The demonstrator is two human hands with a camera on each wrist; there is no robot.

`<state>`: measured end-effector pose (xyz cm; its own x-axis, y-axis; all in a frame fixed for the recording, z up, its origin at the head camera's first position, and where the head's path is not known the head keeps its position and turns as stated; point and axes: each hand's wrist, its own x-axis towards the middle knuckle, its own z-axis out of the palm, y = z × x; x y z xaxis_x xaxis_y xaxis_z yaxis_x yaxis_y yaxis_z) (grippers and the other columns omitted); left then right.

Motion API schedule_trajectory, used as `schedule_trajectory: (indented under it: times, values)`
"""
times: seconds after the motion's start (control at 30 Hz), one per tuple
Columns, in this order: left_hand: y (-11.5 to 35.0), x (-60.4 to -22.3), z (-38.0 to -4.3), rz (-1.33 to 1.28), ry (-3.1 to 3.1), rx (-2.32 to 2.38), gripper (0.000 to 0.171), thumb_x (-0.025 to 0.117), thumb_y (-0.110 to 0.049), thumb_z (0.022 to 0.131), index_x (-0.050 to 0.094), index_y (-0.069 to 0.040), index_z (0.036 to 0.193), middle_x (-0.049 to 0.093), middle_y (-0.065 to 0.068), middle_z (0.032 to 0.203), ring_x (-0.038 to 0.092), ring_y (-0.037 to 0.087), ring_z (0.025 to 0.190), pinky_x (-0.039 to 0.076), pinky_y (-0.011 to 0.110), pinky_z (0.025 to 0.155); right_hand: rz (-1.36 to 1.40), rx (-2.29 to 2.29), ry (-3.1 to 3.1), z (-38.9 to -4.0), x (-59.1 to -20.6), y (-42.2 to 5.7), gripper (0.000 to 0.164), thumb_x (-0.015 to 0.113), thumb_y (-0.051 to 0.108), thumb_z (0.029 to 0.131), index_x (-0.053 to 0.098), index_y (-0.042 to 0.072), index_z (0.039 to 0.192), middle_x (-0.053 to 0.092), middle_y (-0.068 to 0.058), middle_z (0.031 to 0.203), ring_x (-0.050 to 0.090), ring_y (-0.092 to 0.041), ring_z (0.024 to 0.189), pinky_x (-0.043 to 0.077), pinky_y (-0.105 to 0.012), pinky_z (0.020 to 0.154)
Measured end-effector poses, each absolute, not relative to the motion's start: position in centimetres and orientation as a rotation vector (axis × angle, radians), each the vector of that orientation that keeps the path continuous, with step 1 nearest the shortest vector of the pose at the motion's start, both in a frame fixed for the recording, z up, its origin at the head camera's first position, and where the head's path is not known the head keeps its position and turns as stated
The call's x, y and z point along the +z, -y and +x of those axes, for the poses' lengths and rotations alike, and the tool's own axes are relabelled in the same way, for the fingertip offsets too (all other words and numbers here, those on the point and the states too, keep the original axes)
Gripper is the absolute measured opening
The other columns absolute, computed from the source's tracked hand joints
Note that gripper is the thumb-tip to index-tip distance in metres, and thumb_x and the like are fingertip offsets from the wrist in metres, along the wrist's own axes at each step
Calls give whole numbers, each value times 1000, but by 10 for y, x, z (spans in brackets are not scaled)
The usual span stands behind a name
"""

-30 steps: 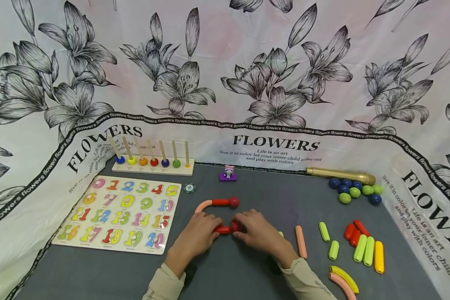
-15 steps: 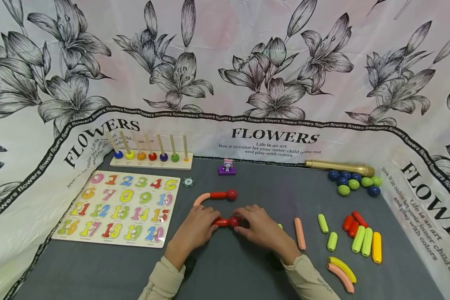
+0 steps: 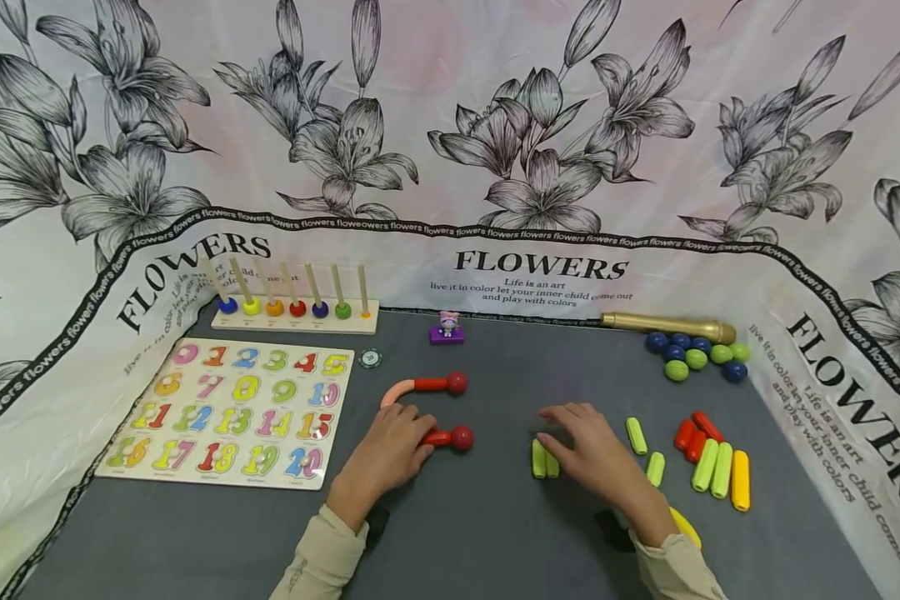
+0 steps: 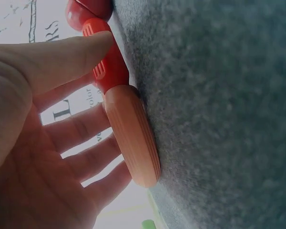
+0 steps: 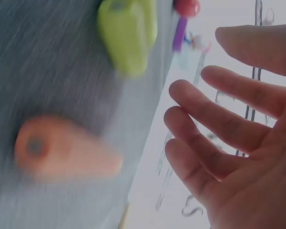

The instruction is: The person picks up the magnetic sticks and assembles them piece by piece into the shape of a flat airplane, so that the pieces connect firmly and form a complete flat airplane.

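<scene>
My left hand [image 3: 390, 450] pinches a red rod [image 4: 113, 67] between thumb and fingers. This rod joins a red ball [image 3: 462, 438] at one end and a ribbed peach piece [image 4: 133, 136] at the other, the fingers lying behind the peach piece. A matching red rod [image 3: 431, 384] with a red ball [image 3: 457, 383] lies farther back, on the other end of the curved peach piece. With fingers spread and nothing held, my right hand [image 3: 592, 454] hovers beside two light green rods [image 3: 539, 460]. In the right wrist view a blurred peach rod [image 5: 62, 150] lies below it.
A number board [image 3: 225, 417] lies at left, a peg stand [image 3: 296, 322] behind it. Toward the back are a poker chip [image 3: 371, 358] and a purple-based figurine [image 3: 447, 333]. On the right lie red rods [image 3: 685, 433], a yellow rod [image 3: 740, 481], blue and green balls [image 3: 696, 359] and a gold tube [image 3: 660, 325].
My right hand has let go of the front red ball and moved right, toward the green and peach rods. The left hand keeps its grip in nearly the same place.
</scene>
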<state>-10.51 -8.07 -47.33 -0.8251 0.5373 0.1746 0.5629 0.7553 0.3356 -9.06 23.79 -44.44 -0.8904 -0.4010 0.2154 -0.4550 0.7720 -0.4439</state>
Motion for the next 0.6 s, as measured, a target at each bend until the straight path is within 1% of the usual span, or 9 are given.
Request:
schedule_trajectory:
  times: [0.13,0.23,0.3,0.4,0.5,0.6]
  values:
    - [77,-471,-109,-892,2901,-601,19,82,-12,96,75,-6,113,64,11,94,61,34,95,48,53,98,639,735,2843,-88,-437,-260,28,78,8,98,74,-4,123,73,-16,115,63,-40,111,49,-63,97]
    - [77,-470,-111,-879,2914,-607,20,81,-12,97,76,-6,115,66,12,95,62,35,96,48,54,99,613,729,2848,-87,-433,-268,28,77,8,99,73,-5,123,73,-18,116,63,-44,114,49,-64,98]
    - [77,-470,-111,-872,2923,-592,19,81,-11,97,76,-6,115,66,13,97,61,35,96,48,54,97,607,720,2852,-84,-433,-269,27,77,7,98,73,-5,122,74,-17,113,65,-42,110,50,-63,96]
    - [76,-470,-109,-873,2933,-572,19,81,-11,97,76,-7,114,67,14,99,60,35,96,48,54,96,626,711,2853,-80,-437,-266,27,78,7,97,73,-6,120,72,-9,99,65,-33,94,52,-59,91]
    - [75,-471,-105,-887,2921,-576,18,81,-10,96,75,-7,113,66,14,98,60,34,94,49,53,95,633,720,2862,-74,-440,-260,26,79,6,96,73,-5,119,64,3,84,58,-19,78,52,-51,83]
    - [76,-471,-105,-895,2904,-591,18,81,-11,96,75,-7,113,65,13,95,60,33,92,49,53,93,627,733,2902,-75,-445,-252,24,78,7,97,73,-2,119,56,10,78,51,-9,70,51,-41,72]
